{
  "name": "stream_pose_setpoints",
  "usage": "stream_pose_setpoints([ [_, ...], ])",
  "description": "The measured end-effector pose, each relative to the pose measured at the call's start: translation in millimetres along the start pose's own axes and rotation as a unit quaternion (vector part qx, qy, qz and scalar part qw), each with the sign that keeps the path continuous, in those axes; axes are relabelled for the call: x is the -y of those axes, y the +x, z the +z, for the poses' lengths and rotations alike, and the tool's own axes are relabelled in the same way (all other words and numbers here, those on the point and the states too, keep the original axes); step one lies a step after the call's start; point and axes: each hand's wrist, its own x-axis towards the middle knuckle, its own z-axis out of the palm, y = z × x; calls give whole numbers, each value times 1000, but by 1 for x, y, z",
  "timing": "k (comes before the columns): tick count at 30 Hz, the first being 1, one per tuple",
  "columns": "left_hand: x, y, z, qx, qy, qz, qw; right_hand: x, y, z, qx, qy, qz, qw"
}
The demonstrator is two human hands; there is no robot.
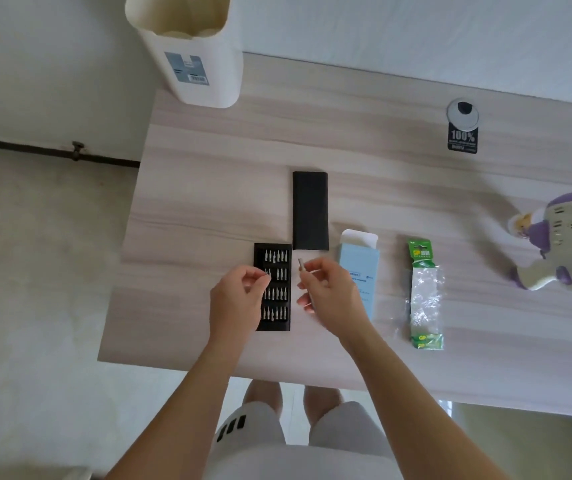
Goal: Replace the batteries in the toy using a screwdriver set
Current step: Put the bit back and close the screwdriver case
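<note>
A black bit tray [274, 320] with several silver bits lies on the wooden table [208, 174]. My left hand [234, 299] hovers over its left side, thumb and forefinger pinched on a small bit. My right hand [329, 292] holds the silver screwdriver handle [301, 265], its tip pointing up and away from me. The tray's black sleeve [310, 211] lies just beyond. A green battery pack [424, 296] lies to the right. The purple and cream toy [564, 244] lies at the far right edge, underside up.
A light blue cardboard box [360, 265] lies beside my right hand, partly hidden by it. A white bin [194, 53] stands at the table's far left corner. A round cable grommet with a black tag [462, 128] sits at the back right.
</note>
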Motion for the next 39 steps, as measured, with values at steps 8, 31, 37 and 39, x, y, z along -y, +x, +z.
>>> stream_pose_setpoints([
  [8, 0, -6, 13, -55, 43, 16, 997, -11, 14, 10, -17, -30, -1, 999],
  [31, -5, -4, 29, -98, 11, -28, 995, -14, 18, 19, -37, -104, -30, 993],
  [37, -7, -5, 35, -111, 20, -46, 993, -14, 18, 19, -38, -97, -30, 994],
  [39, -6, -6, 36, -111, 17, -46, 993, -14, 18, 19, -37, -96, -30, 994],
])
